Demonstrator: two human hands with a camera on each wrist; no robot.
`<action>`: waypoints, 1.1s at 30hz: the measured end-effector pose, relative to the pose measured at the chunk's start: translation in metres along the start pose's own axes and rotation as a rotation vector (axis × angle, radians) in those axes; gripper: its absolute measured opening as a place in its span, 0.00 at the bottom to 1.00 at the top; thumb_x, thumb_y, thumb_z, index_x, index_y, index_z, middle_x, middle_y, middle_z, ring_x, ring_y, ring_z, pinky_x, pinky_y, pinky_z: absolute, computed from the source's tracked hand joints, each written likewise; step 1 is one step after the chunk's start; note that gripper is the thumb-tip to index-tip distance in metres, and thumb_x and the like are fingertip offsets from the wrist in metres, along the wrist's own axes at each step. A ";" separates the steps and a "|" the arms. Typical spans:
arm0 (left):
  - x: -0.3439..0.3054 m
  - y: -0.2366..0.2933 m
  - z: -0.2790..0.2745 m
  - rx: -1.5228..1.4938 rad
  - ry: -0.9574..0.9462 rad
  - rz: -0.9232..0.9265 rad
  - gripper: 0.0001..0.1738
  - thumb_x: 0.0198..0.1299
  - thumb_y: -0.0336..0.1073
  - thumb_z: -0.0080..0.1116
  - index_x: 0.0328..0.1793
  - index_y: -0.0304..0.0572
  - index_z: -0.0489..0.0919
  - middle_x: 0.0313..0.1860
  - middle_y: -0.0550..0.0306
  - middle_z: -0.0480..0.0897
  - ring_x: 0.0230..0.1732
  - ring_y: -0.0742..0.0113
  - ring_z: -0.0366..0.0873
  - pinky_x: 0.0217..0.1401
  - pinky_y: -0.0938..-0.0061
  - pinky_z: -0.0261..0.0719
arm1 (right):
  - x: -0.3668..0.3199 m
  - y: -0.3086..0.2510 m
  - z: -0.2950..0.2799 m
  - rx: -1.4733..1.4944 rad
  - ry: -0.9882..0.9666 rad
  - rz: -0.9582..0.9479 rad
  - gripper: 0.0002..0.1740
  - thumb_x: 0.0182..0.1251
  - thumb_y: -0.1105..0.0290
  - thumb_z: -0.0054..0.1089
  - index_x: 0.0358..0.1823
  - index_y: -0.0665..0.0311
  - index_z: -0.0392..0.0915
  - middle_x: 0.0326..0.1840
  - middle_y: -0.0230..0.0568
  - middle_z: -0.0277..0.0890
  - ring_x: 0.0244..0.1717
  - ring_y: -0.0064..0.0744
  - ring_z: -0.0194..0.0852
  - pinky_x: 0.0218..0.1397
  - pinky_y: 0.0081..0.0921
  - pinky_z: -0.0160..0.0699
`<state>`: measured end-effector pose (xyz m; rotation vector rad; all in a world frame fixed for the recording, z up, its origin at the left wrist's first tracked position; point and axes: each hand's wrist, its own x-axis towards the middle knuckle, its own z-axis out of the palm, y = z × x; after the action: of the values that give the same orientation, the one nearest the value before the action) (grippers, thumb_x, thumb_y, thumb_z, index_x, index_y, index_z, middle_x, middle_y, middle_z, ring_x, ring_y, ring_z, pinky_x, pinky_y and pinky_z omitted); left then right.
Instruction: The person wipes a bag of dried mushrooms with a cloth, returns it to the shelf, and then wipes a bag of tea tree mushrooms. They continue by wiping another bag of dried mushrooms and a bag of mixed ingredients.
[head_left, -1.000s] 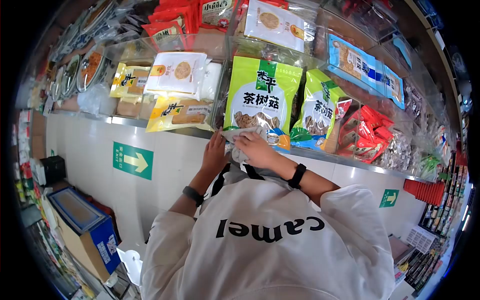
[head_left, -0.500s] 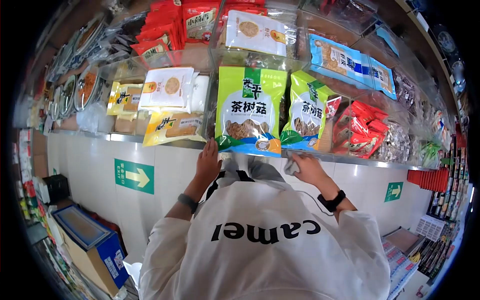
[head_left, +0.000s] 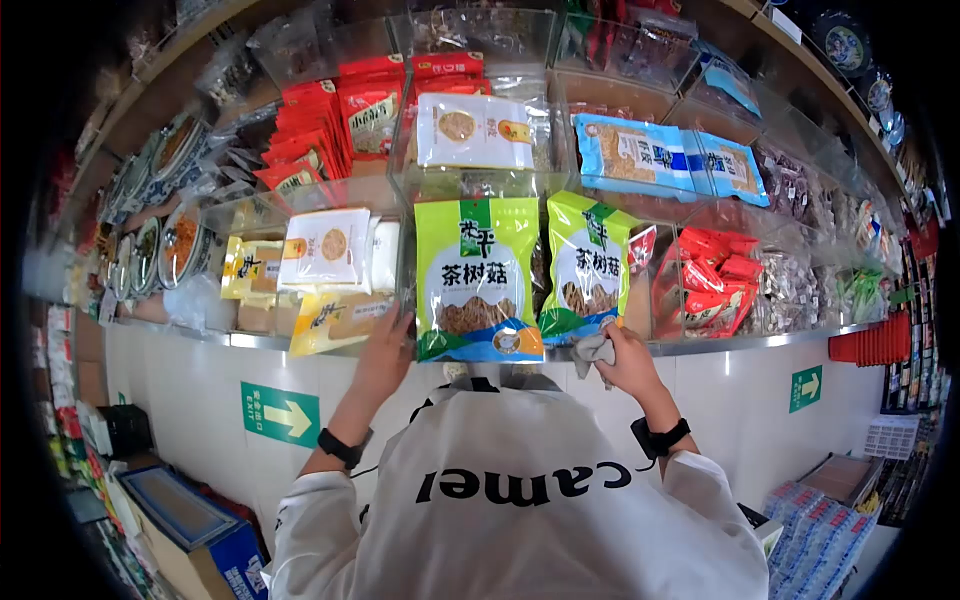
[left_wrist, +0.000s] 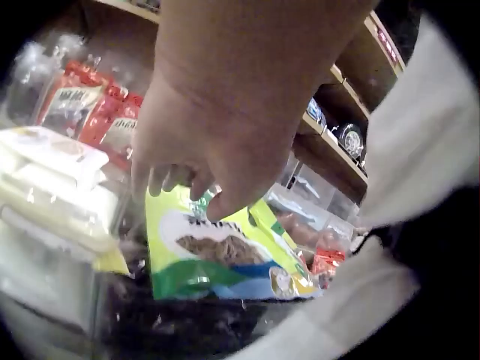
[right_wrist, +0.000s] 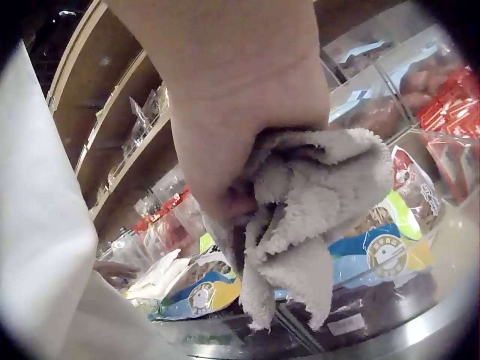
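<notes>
In the head view my right hand [head_left: 632,362] grips a crumpled grey cloth [head_left: 594,352] at the shelf's front edge. The cloth, fluffy and bunched, hangs from that hand [right_wrist: 247,150] in the right wrist view. Above it stands the smaller green bag of dried tea tree mushrooms [head_left: 585,275]. My left hand [head_left: 385,350] is beside the lower left side of the larger green mushroom bag [head_left: 478,285], its fingers extended and holding nothing visible. A yellow packet [head_left: 335,318] lies just left of those fingers.
Clear dividers split the display into compartments. White packets [head_left: 325,248] sit at left, blue packets [head_left: 640,155] behind, and small red packets [head_left: 715,270] at right. A metal strip [head_left: 760,342] runs along the front edge. A cardboard box [head_left: 180,515] stands on the floor at lower left.
From beneath the large green bag, where both hands were together, my right hand has moved right with the cloth. My left hand has shifted slightly left. The head view has tilted up.
</notes>
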<state>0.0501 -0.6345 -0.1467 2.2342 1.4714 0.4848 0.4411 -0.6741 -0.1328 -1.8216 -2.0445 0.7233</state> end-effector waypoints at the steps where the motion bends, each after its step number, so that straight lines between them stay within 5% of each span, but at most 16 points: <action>1: 0.009 0.002 -0.015 0.018 0.017 0.017 0.28 0.48 0.25 0.53 0.59 0.33 0.66 0.64 0.36 0.59 0.63 0.42 0.60 0.64 0.60 0.60 | 0.002 0.002 -0.003 -0.010 0.035 -0.014 0.22 0.41 0.68 0.62 0.39 0.64 0.66 0.33 0.51 0.72 0.39 0.53 0.70 0.44 0.41 0.69; 21: 0.215 0.051 -0.239 0.382 0.281 0.357 0.24 0.55 0.31 0.51 0.60 0.41 0.66 0.65 0.46 0.61 0.65 0.47 0.58 0.66 0.61 0.57 | 0.048 0.007 -0.032 0.037 0.224 -0.063 0.22 0.38 0.68 0.62 0.37 0.65 0.66 0.33 0.52 0.71 0.39 0.53 0.69 0.43 0.39 0.68; 25: 0.294 0.023 -0.234 0.423 0.241 0.418 0.25 0.55 0.33 0.52 0.61 0.40 0.65 0.62 0.44 0.66 0.63 0.48 0.61 0.65 0.62 0.60 | 0.059 0.015 -0.029 0.118 0.272 -0.038 0.22 0.39 0.68 0.62 0.38 0.66 0.66 0.33 0.54 0.71 0.39 0.55 0.69 0.42 0.41 0.69; 33: 0.460 -0.021 -0.198 0.306 0.303 0.149 0.26 0.58 0.43 0.45 0.62 0.40 0.63 0.56 0.39 0.70 0.58 0.46 0.67 0.59 0.58 0.64 | 0.069 0.030 -0.028 0.157 0.291 0.107 0.22 0.41 0.68 0.61 0.38 0.67 0.66 0.33 0.55 0.71 0.38 0.55 0.70 0.42 0.41 0.70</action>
<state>0.1087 -0.1720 0.0377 2.6155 1.6248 0.7137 0.4716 -0.5991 -0.1335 -1.8356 -1.6703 0.5879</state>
